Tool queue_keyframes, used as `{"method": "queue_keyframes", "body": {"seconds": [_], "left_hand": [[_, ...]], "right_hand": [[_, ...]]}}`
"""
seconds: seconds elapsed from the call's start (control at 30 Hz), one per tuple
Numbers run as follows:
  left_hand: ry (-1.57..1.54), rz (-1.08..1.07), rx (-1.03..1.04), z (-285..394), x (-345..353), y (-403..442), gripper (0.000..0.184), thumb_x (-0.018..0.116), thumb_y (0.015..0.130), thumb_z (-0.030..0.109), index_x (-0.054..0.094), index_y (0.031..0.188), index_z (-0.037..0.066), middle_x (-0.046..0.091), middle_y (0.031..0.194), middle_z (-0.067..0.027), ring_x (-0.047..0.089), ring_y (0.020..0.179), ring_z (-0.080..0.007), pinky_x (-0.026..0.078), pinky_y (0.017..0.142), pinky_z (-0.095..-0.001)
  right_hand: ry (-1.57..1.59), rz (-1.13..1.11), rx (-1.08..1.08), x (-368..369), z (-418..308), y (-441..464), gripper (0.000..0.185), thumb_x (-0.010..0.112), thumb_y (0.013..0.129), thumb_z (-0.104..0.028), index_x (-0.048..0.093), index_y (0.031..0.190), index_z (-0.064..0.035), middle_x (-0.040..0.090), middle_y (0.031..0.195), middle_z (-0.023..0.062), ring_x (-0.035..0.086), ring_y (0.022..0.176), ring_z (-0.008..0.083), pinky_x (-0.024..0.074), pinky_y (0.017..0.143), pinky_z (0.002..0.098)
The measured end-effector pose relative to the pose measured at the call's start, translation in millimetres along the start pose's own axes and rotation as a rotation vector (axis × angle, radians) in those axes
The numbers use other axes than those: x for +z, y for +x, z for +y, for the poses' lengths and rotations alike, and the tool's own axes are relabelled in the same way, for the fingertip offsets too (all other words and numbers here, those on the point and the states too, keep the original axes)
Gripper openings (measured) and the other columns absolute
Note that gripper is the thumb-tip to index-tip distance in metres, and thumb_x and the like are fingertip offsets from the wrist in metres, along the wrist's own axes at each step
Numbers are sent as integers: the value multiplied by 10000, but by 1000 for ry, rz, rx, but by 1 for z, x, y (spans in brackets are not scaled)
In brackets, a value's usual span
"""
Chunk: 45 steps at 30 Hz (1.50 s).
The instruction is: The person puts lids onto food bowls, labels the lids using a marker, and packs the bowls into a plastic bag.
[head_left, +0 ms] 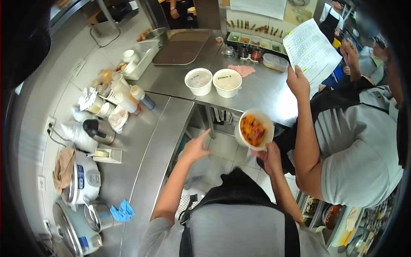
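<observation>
My right hand (pixel 270 157) grips the rim of a white round takeout bowl (pixel 268 136) from below right. Orange and red chunks of food (pixel 253 129) lie inside the bowl, which is tilted toward me and a little blurred. My left hand (pixel 195 148) is raised in the air with its index finger stretched out and nothing in it. Two lidded white takeout bowls stand beside each other on the steel counter beyond my hands: the left lidded bowl (pixel 199 82) and the right lidded bowl (pixel 227 82), which has writing on its lid.
On my right, a co-worker holds up a printed sheet (pixel 311 51). A brown tray (pixel 180 48), a pink cloth (pixel 242 70) and a garnish rack (pixel 255 42) sit at the back. Squeeze bottles, a rice cooker (pixel 84 180) and a blue glove (pixel 123 210) line the left counter.
</observation>
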<state>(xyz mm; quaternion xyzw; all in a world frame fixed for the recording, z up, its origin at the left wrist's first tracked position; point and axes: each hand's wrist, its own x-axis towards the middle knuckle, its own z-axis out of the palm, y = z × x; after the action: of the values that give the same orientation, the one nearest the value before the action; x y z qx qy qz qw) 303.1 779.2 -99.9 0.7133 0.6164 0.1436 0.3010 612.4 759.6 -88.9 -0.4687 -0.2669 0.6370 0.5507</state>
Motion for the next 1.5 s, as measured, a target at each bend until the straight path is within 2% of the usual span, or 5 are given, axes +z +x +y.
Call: {"method": "queue_keyframes", "body": {"seconds": [0.3,0.63,0.8,0.93,1.5], "left_hand": [[473,200,317,59,-37,187,843,704,734,306,247,1442,320,640,695,-103,630,628,-314,501,567,-401],[340,175,90,0,-76,249,423,661,773,476,618,1176,356,622,621,-83,611,565,-256,480,523,-372],[325,127,-35,-22,-117,265,366,692,762,429,670,1107,311,598,569,-74,594,521,-242,470,512,-368],[175,171,78,-14,-139,291,272,695,766,353,721,990,201,589,580,-63,569,528,-214,447,528,-336],[-101,-803,395,57,-59,421,270,668,795,309,721,904,68,665,679,-66,616,610,-127,470,594,-286]], "right_hand": [[65,224,-138,14,-16,177,289,424,898,-139,379,1069,89,559,1008,240,660,836,367,583,714,391],[-510,142,224,-14,-46,218,334,509,930,-282,530,1117,-6,593,1047,104,649,810,218,543,666,316],[-889,231,-284,32,-100,303,252,597,884,-249,664,989,-30,678,856,84,633,709,139,487,620,276],[-1199,-370,-595,85,-84,421,252,664,774,-152,680,1011,-68,679,913,123,640,758,242,502,695,324],[-1171,-319,-355,56,-133,347,120,696,783,-110,694,891,-56,635,1037,106,575,1025,212,439,893,311]]}}
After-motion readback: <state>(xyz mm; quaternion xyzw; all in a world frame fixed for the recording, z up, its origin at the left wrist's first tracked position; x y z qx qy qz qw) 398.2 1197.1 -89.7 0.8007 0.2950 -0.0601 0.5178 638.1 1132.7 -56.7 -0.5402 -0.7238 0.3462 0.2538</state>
